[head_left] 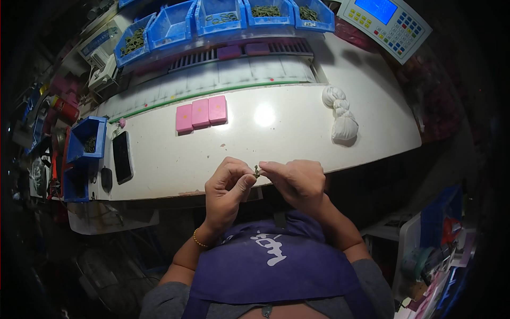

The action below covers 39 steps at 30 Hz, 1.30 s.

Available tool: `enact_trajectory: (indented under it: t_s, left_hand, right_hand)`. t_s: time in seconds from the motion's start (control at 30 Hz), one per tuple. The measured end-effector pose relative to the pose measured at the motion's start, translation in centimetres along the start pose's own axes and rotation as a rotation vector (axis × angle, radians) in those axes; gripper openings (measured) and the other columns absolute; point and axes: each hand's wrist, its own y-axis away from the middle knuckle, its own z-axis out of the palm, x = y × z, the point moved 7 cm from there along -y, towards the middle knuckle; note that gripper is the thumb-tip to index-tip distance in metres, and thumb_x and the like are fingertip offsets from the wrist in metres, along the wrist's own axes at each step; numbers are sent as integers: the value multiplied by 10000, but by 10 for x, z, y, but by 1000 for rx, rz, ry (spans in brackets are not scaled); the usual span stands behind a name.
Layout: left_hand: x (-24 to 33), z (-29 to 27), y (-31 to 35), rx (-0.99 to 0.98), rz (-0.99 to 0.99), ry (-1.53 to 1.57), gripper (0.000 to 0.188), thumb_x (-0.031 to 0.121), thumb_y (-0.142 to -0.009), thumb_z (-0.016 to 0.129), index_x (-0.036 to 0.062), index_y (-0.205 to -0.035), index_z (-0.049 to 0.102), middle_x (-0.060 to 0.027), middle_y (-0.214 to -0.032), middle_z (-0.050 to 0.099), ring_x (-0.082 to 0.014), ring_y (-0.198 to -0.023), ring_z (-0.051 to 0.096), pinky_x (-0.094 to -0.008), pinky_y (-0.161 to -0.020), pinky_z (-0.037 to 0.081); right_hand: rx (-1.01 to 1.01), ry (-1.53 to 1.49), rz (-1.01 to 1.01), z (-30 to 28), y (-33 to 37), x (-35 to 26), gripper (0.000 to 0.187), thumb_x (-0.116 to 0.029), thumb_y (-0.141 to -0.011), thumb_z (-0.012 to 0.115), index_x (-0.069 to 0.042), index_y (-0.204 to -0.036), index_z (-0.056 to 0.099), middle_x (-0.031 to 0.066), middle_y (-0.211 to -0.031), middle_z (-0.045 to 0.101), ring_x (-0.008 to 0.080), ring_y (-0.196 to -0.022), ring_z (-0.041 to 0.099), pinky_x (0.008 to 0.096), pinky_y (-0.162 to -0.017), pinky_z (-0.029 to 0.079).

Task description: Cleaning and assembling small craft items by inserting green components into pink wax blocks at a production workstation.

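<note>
A small dark green piece (256, 171) is pinched between my two hands, just over the table's near edge; its exact kind is too small to make out. My left hand (226, 186) closes thumb and forefinger on its left side. From the other side my right hand (298, 179) grips it with the fingertips. Ahead of them lie three pink boxes (201, 113) side by side, touching. A knotted white cloth bundle (341, 114) rests farther off to the right. Tiny crumbs are scattered on the tabletop (255, 139) in front of my hands.
Blue bins (220, 18) line the back, several holding green pieces. A phone (122, 157), a dark computer mouse (107, 179) and another blue bin (86, 139) are on the left. A keypad device with a blue screen (386, 26) stands back right. A green strip (212, 91) crosses the table.
</note>
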Motion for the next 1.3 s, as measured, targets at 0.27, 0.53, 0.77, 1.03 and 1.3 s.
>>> enact_trajectory:
  t_s: [0.27, 0.53, 0.77, 1.03, 1.3]
  left_hand:
    - [1, 0, -1, -5, -16, -35, 58, 60, -947, 626, 5, -928, 621, -9, -945, 524, -21, -640, 468, -174, -521, 368]
    - [-1, 0, 0, 0, -17, -11, 42, 47, -944, 626, 7, -931, 621, -8, -947, 527, -20, -642, 472, -171, -524, 372]
    - [6, 0, 0, -16, 71, -88, 32, 36, -929, 641, 8, -926, 625, -21, -962, 528, -26, -664, 485, -170, -540, 388]
    - [-4, -1, -4, -43, 1, 26, 17, 33, -929, 634, 21, -924, 623, -21, -956, 518, -36, -697, 476, -170, -562, 379]
    - [-26, -7, -15, -39, -53, 198, 112, 143, -936, 663, 39, -923, 625, -3, -948, 477, -45, -682, 446, -188, -564, 362]
  right_hand:
    - [-34, 27, 14, -1, -2, -1, 292, -18, -782, 748, -45, -1067, 693, 18, -554, 543, 138, -455, 543, 283, -434, 405]
    - [-6, -82, 168, -1, 2, 11, 310, 34, -777, 709, -25, -1080, 682, 70, -675, 636, 156, -485, 574, 296, -456, 433]
    - [-143, -291, 413, 6, 7, 24, 278, -2, -869, 661, -38, -1145, 659, 50, -667, 625, 76, -516, 541, 238, -486, 433]
    - [-491, -917, 975, 38, 30, 43, 236, -198, -996, 575, -65, -1180, 640, -23, -680, 590, 34, -572, 526, 202, -516, 421]
    - [-541, -1085, 1050, 54, 43, 46, 213, -217, -975, 614, -42, -1090, 651, -22, -733, 608, 39, -584, 529, 208, -514, 420]
